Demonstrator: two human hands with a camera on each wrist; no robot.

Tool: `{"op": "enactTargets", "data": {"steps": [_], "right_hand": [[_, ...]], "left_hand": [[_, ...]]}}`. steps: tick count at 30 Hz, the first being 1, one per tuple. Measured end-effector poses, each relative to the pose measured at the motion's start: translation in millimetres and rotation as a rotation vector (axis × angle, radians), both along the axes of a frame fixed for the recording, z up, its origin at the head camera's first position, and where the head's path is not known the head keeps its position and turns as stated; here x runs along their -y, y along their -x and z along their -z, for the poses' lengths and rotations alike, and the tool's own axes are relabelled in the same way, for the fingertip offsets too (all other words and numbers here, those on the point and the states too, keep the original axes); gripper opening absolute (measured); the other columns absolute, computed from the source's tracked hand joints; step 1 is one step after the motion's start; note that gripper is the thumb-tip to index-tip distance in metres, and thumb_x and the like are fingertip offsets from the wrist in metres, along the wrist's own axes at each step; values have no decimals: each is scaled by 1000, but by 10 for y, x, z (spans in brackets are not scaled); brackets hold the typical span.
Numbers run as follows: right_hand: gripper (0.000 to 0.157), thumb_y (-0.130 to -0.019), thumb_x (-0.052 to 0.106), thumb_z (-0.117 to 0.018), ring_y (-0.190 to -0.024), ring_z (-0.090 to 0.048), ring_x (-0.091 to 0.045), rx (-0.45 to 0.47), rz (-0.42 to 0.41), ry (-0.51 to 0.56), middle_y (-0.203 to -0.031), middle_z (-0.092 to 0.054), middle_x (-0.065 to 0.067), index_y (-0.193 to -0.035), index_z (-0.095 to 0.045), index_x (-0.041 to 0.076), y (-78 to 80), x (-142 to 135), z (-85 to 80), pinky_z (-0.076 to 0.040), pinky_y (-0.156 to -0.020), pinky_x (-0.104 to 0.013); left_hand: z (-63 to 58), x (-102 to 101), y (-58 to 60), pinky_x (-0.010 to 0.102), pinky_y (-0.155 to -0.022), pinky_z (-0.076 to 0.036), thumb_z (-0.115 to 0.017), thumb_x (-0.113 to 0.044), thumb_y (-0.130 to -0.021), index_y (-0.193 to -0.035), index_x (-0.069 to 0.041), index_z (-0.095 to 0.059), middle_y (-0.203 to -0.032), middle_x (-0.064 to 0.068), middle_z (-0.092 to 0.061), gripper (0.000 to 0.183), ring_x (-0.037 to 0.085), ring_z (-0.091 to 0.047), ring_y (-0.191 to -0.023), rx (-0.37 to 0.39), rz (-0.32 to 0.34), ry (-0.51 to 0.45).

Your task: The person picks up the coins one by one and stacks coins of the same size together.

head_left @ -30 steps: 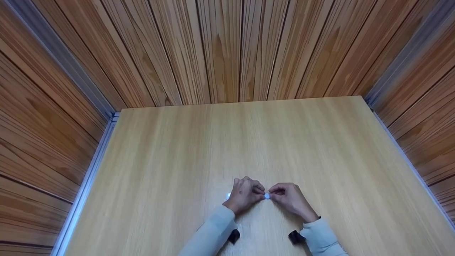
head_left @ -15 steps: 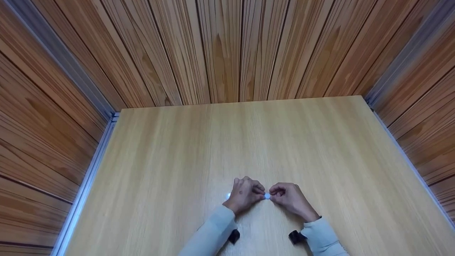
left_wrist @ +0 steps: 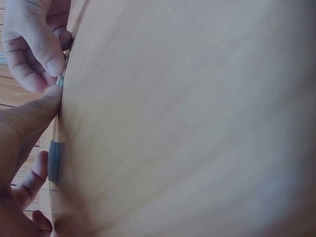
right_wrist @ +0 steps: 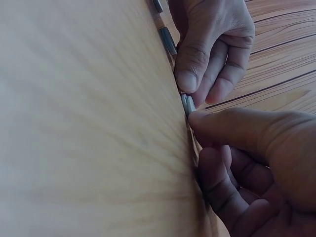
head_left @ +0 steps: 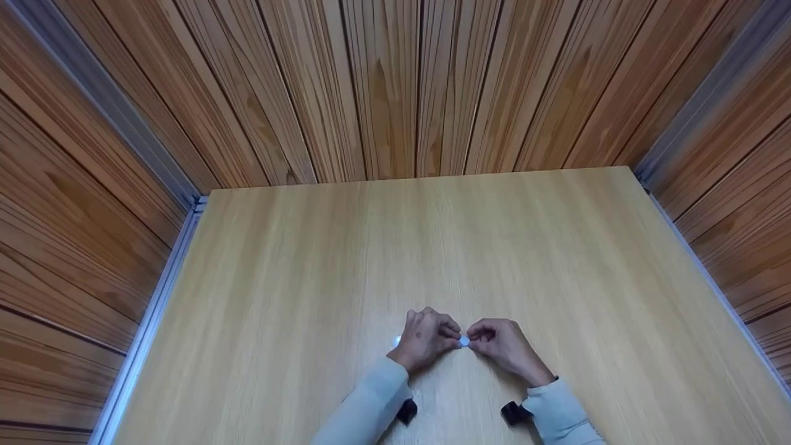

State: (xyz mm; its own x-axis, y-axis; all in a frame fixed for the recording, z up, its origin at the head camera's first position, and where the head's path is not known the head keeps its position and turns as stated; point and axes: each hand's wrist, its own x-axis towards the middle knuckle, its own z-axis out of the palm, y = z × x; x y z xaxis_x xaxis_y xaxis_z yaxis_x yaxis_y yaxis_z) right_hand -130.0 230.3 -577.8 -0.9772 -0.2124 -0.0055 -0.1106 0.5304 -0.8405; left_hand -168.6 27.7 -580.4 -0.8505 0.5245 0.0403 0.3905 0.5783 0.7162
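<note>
A small pale round disc sits low at the table surface between my two hands. From the left, my left hand pinches its edge with thumb and fingertips. My right hand pinches the opposite edge, its other fingers curled in. Seen edge-on in the right wrist view, the disc looks like two thin layers lying together. Fingertips cover much of its rim. Under the left hand's outer fingers, a thicker grey disc rests on the table in the left wrist view.
Another small shiny piece lies just left of the left hand. Beyond the left thumb, the right wrist view shows a grey disc and part of a further piece. Wood-panelled walls enclose the wooden table behind and at both sides.
Both hands stay almost still around the disc. The right fingertips have shifted very slightly to the left, and the disc appears a little more covered.
</note>
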Motion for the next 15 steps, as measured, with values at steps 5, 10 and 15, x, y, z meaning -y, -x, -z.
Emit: {"op": "enactTargets", "data": {"steps": [5,10,15], "right_hand": [[8,-84,2,-79,-69,-56,-5,-6,-7,1,-79,-68,3,-88,-76,8,2,2,4,-45,-63,-21],[7,-84,3,-79,-69,-56,-4,-9,-13,7,-78,-68,3,-89,-76,8,-1,-7,0,-44,-62,-21],[8,-84,2,-78,-69,-56,-5,0,-9,3,-78,-68,3,-88,-76,8,1,-3,-4,-44,-62,-21]], "left_hand": [[12,-9,7,30,-77,-25,-83,-27,-82,-95,-19,-77,-85,-16,-75,16,0,-47,-84,3,5,9],[13,-8,10,30,-77,-26,-83,-25,-82,-96,-19,-78,-85,-16,-75,16,1,-47,-83,5,9,13],[9,-7,13,29,-76,-26,-83,-25,-82,-97,-19,-78,-86,-16,-75,17,0,-48,-84,16,4,12]]}}
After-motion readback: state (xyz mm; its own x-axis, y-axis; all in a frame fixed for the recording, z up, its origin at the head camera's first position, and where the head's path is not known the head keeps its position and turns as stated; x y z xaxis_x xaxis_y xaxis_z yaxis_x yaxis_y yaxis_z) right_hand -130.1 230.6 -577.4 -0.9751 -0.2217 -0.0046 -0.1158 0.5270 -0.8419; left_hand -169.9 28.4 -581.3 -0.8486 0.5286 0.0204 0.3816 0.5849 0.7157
